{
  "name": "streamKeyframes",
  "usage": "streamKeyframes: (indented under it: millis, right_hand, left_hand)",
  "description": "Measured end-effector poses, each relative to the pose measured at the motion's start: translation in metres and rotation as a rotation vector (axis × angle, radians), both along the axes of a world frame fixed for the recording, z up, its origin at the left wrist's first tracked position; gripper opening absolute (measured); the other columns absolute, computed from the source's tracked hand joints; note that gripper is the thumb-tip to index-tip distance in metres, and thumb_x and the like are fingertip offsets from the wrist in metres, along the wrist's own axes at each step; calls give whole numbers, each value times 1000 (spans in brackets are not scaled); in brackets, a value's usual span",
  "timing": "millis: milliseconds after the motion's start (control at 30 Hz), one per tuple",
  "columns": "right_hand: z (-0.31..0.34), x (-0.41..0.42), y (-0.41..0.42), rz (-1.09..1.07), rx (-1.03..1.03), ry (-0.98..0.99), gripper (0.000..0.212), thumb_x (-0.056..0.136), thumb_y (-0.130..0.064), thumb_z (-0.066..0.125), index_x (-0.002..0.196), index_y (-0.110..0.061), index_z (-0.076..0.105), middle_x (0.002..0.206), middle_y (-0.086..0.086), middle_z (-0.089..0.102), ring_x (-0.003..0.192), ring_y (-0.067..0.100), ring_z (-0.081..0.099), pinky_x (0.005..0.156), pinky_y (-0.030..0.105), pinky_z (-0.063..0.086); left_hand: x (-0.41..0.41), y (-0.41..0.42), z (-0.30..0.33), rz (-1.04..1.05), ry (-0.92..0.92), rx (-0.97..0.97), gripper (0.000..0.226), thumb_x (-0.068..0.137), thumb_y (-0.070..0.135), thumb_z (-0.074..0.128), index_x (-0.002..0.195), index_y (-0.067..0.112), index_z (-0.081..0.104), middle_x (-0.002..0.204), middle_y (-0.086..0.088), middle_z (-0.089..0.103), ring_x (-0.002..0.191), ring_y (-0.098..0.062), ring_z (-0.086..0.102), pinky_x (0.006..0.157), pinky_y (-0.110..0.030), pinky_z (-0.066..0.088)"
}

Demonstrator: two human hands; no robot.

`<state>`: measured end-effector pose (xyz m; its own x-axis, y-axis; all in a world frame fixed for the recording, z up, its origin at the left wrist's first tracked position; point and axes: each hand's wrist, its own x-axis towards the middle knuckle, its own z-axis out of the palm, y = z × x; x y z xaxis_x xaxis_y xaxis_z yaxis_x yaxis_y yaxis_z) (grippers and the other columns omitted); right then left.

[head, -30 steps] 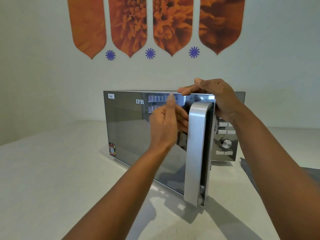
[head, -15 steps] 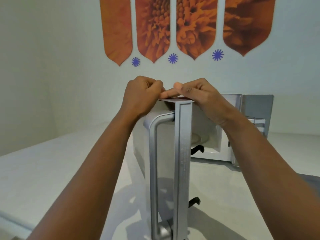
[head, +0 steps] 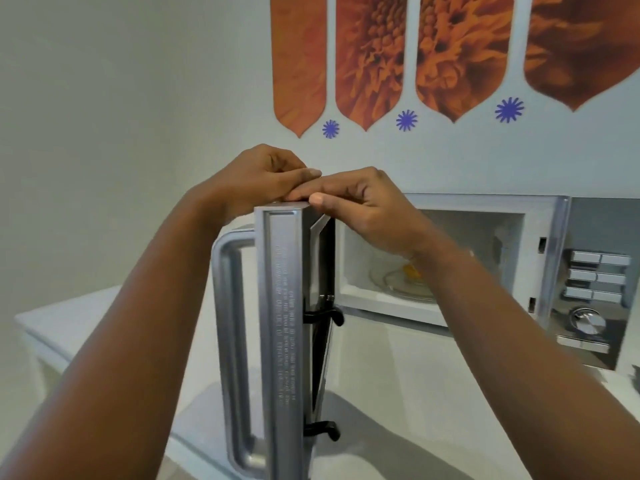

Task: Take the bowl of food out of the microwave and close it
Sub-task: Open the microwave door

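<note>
a: where's the bowl (head: pixel 403 276)?
b: inside the open microwave (head: pixel 450 237), on its turntable. my left hand (head: pixel 256 181) and right hand (head: pixel 360 206) pinch the door (head: pixel 284 306) top, fingers curled around it.

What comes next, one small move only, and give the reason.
Probably let go of the door with the right hand and reach into the cavity. Both hands rest on the door's top edge, it stands wide open, and the bowl still sits inside on the turntable.

The microwave door (head: pixel 284 341) now stands swung wide open. Inside the cavity, the bowl of food (head: pixel 401 277) comes into view.
</note>
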<state>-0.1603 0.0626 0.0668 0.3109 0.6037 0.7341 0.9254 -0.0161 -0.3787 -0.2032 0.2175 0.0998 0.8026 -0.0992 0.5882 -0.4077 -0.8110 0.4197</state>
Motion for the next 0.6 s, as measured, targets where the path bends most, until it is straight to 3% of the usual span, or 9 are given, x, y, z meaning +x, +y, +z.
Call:
streamKeyframes:
  millis: [133, 233, 300, 367, 467, 600]
  right_hand:
    - [-5, 1, 33, -37, 39, -104, 23, 83, -16, 61, 104, -13, 70, 96, -10, 69, 88, -3, 63, 85, 10, 48]
    - [-9, 2, 58, -47, 66, -145, 24, 82, -18, 65, 105, -14, 70, 103, 0, 74, 93, 1, 64, 88, 13, 49]
    - [-11, 3, 74, -51, 71, -158, 25, 82, -18, 65, 106, -16, 69, 105, 3, 74, 93, 2, 64, 86, 8, 45]
    - [-13, 4, 88, -61, 71, -163, 27, 82, -18, 65, 109, -17, 68, 107, 6, 74, 96, 6, 65, 85, 7, 44]
    - [-18, 5, 108, -54, 77, -163, 30, 82, -15, 65, 113, -15, 66, 111, 12, 71, 102, 17, 66, 94, 20, 46]
    - [-23, 8, 123, -60, 179, -210, 29, 80, -13, 67, 108, -8, 68, 107, 15, 73, 102, 21, 66, 92, 19, 44]
  left_hand:
    - [-20, 25, 10, 66, 122, 104, 24, 92, 25, 48, 91, 18, 72, 93, -9, 72, 89, -21, 63, 90, -38, 48]
    - [-33, 41, 18, 120, 276, 111, 29, 94, 25, 44, 86, 21, 72, 101, -8, 73, 99, -21, 65, 96, -34, 47]
    - [-39, 48, 22, 180, 340, 119, 30, 95, 25, 42, 84, 22, 70, 107, -9, 71, 106, -20, 62, 101, -35, 44]
    - [-41, 52, 24, 241, 372, 131, 30, 96, 25, 42, 93, 16, 70, 113, -11, 68, 114, -23, 59, 108, -40, 39]
    - [-40, 55, 26, 343, 382, 179, 34, 96, 22, 43, 108, 4, 68, 118, -12, 67, 115, -24, 57, 109, -42, 37]
    - [-33, 53, 23, 474, 287, 232, 35, 95, 25, 43, 107, 4, 68, 119, -13, 66, 112, -26, 55, 100, -33, 38]
